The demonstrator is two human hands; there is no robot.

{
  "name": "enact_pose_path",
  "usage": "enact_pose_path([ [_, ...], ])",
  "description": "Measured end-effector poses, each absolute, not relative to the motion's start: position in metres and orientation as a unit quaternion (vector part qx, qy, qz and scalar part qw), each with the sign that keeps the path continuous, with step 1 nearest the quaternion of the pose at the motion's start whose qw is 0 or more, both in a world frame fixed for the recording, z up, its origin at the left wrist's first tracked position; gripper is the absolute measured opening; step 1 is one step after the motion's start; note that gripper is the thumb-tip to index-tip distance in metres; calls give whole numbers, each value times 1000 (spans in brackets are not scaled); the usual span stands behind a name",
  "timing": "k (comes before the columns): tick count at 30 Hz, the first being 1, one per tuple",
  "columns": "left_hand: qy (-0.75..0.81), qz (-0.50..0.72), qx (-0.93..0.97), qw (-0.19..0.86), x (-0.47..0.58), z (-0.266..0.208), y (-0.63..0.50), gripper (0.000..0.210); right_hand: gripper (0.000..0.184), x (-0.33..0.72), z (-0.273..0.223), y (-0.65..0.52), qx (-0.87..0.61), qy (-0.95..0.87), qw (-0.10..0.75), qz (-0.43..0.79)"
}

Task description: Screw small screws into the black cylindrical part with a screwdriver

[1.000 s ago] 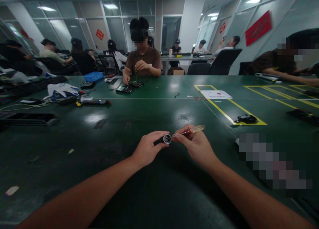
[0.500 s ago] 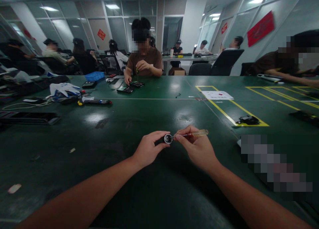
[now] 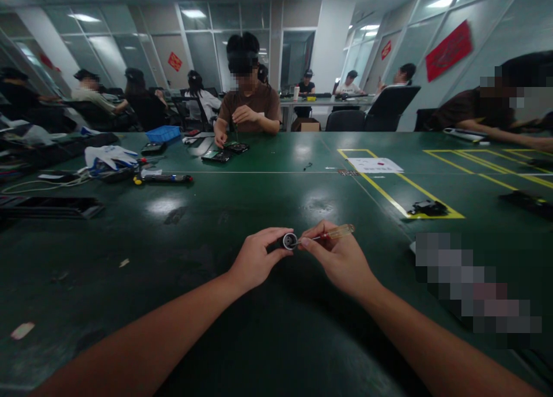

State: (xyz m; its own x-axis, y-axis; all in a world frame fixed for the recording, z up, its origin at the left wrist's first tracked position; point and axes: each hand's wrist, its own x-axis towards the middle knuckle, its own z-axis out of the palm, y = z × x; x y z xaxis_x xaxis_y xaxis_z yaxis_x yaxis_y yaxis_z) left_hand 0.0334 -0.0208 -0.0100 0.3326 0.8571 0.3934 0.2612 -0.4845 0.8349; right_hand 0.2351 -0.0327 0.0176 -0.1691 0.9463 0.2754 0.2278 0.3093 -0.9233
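Between thumb and fingers, my left hand (image 3: 256, 257) grips a small dark cylinder (image 3: 288, 241) with a pale ring around its open end, which faces me. Inside the ring are small dark details too fine to name. My right hand (image 3: 339, 257) is closed around a screwdriver (image 3: 339, 231) with a clear yellowish handle and a thin metal shaft. The shaft points left, and its tip is at the right rim of the cylinder's opening; I cannot tell whether it touches. Both hands are just above the green table (image 3: 242, 339).
White-and-blue gloves (image 3: 110, 157) and a pen-like tool (image 3: 166, 178) lie on the left. A paper sheet (image 3: 375, 165) and a black part (image 3: 427, 208) lie by yellow tape at right. Across the table a person (image 3: 248, 106) works on small devices.
The screwdriver has tilted slightly, its handle moving a little left and its tip shifting to the cylinder's right rim. My left hand keeps its hold on the cylinder.
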Motion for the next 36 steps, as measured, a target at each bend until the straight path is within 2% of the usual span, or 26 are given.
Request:
enact_pose_path([
  [8,372,438,743,344,34,-10,-21,39,13,233,29,-38,-437,-635,518,371],
  [16,367,445,735,357,33,-13,-19,40,10,234,21,-38,-431,-679,512,301],
  [36,369,442,739,350,34,-14,-19,38,12,234,17,-33,-430,-676,505,322],
])
